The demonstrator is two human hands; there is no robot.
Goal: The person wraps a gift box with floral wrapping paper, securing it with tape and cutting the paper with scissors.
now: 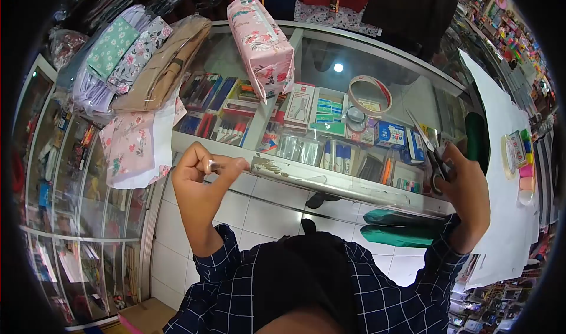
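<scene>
My left hand (pixel 206 172) is raised just before the counter's front edge, its fingers curled and pinched, with a small shiny clear piece, perhaps tape, at the fingers. On the right, my right hand (pixel 466 184) is closed at the black handles of a pair of scissors (pixel 431 151); the blades point up and away over the glass. A parcel wrapped in pink floral paper (pixel 262 45) lies on the glass counter toward the back. A large roll of clear tape (pixel 386 95) and a smaller roll (pixel 355 117) rest on the glass right of the parcel.
Under the counter's glass (pixel 330 54) are pens, boxes and other stationery. Bagged folded cloths (pixel 159 69) and a floral paper piece (pixel 132 148) lie at the left. White sheets (pixel 501 181) cover the right side. A glass cabinet (pixel 76 204) stands at the left.
</scene>
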